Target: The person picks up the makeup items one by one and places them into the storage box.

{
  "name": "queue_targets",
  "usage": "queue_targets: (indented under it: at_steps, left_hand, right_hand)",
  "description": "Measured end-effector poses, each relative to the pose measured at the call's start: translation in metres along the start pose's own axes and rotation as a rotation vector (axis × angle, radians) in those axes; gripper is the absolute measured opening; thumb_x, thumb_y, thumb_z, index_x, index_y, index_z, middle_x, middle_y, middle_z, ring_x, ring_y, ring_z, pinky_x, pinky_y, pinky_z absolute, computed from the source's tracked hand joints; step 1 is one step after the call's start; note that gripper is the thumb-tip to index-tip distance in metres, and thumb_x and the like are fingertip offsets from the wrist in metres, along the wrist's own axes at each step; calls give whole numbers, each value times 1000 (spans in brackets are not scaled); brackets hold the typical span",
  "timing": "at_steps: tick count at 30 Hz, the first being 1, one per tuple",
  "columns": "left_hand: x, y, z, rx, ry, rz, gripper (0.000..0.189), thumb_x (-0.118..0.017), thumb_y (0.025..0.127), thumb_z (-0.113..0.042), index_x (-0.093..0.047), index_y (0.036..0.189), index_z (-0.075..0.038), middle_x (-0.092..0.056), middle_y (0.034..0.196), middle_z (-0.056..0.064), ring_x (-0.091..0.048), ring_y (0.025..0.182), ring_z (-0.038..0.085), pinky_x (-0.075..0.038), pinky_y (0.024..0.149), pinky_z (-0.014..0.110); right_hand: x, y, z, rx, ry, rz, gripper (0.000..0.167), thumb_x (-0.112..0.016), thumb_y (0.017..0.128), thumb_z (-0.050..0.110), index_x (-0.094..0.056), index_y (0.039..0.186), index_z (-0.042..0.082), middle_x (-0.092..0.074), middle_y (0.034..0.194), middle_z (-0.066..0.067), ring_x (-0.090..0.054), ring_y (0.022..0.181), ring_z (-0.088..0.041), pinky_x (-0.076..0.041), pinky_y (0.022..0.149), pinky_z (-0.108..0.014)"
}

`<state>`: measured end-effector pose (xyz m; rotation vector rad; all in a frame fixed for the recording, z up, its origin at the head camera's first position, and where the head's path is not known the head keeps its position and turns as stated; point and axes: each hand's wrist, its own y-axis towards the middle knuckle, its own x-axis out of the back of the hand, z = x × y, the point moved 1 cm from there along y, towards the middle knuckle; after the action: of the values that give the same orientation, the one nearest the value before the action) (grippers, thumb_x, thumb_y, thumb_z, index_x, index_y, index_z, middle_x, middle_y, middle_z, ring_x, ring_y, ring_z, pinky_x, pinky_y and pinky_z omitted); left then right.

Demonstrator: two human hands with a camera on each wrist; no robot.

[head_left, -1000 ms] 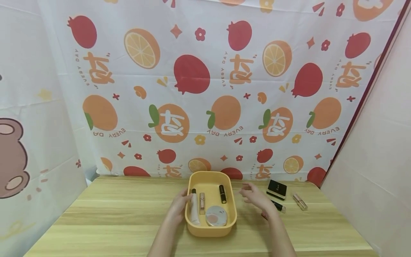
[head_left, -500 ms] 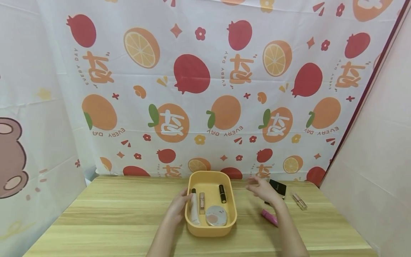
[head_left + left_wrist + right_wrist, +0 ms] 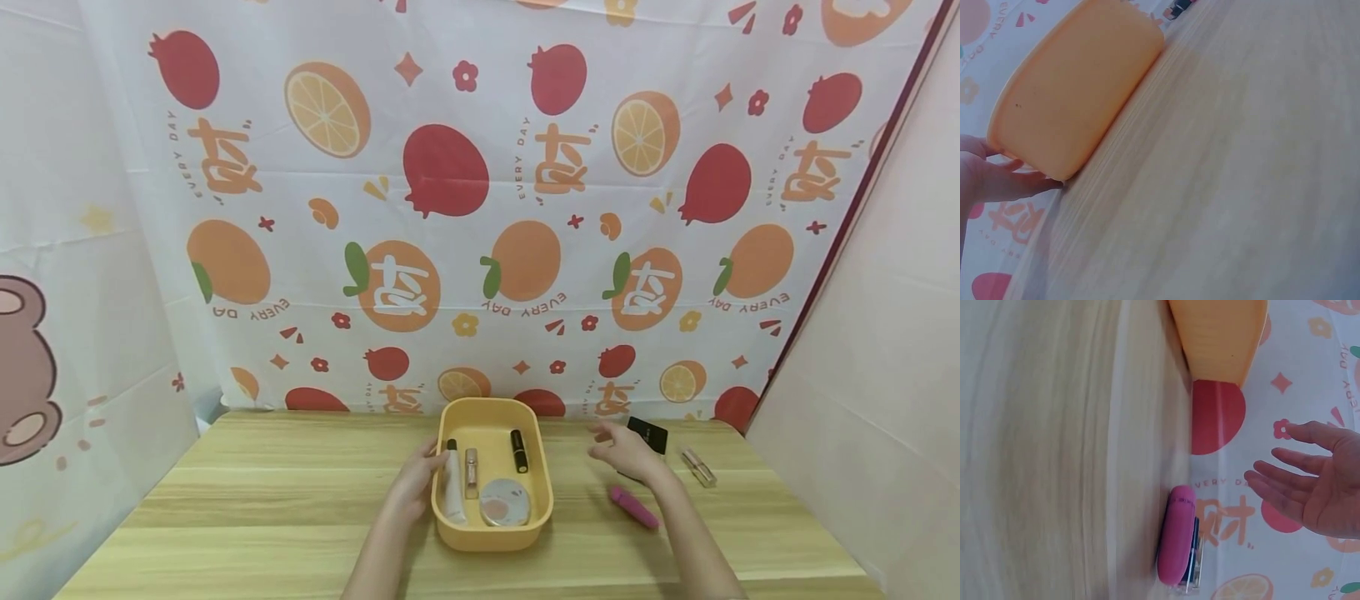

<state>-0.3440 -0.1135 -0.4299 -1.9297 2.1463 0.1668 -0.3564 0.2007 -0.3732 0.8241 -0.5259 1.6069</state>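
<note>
My left hand (image 3: 415,482) holds the left side of a yellow plastic box (image 3: 491,540), thumb at the rim and fingers along the outer wall. Inside lie a white squeeze tube (image 3: 453,490) with a dark cap, a clear-and-pink lipstick (image 3: 471,473), a black lipstick tube (image 3: 519,452) and a round compact (image 3: 505,503). Right of the box, my right hand (image 3: 624,452) hovers with loosely spread fingers and nothing in it, as the right wrist view also shows. Beneath its wrist lies a bright pink tube (image 3: 634,507). A black square case (image 3: 648,435) is partly hidden behind that hand.
Another clear-and-pink lipstick (image 3: 699,467) lies at the far right of the wood-grain table (image 3: 300,500). A fruit-printed curtain (image 3: 450,275) hangs along the table's back edge, with pale walls on both sides. A dark tube (image 3: 1195,550) shows behind the pink one.
My right hand has moved right, away from the box, towards the black case. The pink tube, mostly covered earlier, has come into view. The left hand and the box have stayed put.
</note>
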Motion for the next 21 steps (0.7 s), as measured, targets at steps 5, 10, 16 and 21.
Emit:
queue_targets:
  at_steps: [5, 10, 16, 21]
  left_hand:
    - [0, 0, -1, -1, 0, -1, 56, -38, 96, -8, -11, 144, 5, -18, 141, 33, -27, 125, 46, -27, 100, 53]
    - [1, 0, 0, -2, -1, 0, 55, -38, 96, -8, -12, 143, 5, -18, 141, 33, -28, 125, 47, -27, 100, 54]
    - [2, 1, 3, -11, 0, 11, 56, -38, 96, -7, -11, 143, 6, -16, 142, 33, -26, 125, 47, -26, 100, 54]
    - [2, 1, 4, -20, -12, 21, 56, -37, 96, -7, -9, 143, 6, -14, 142, 33, -24, 126, 47, -25, 101, 54]
  right_hand:
    - [0, -2, -2, -12, -35, 37, 39, -64, 82, 12, -56, 117, -4, -60, 107, -15, -56, 97, -35, -48, 78, -47]
    - [-2, -5, -6, -16, -134, 69, 36, -67, 78, 6, -57, 111, -4, -60, 104, -17, -56, 96, -35, -47, 78, -46]
    - [-4, -10, -14, -56, -238, 82, 39, -67, 70, 0, -59, 108, -3, -60, 98, -19, -56, 91, -35, -49, 71, -44]
    - [-7, -12, -21, -67, -282, 115, 38, -67, 69, -1, -59, 106, -3, -60, 93, -18, -57, 84, -32, -48, 65, -41]
